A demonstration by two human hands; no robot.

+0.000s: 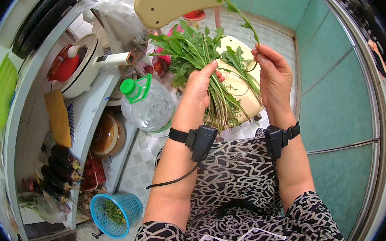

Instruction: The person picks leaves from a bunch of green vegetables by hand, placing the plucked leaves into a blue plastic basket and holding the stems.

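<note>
My left hand [203,81] grips a thick bunch of leafy greens [204,50], their leaves pointing away from me and the thin reddish stems trailing toward my lap. Between thumb and fingertips, my right hand [273,70] pinches the lower end of a single long leaf [238,9], which rises past the chair back. Under both hands is the pale yellow seat of a chair [246,102]. A smaller group of loose greens [237,61] lies on that seat, between the two hands.
To the left stands a large clear plastic bottle [148,107] with a green cap. A blue perforated basket [133,208] on the tiled floor holds green scraps. Shelves [92,126] carry a white electric pan [85,73], a lidded brown pot [108,133] and several eggplants [57,166]. Green cabinet doors [340,107] line the right.
</note>
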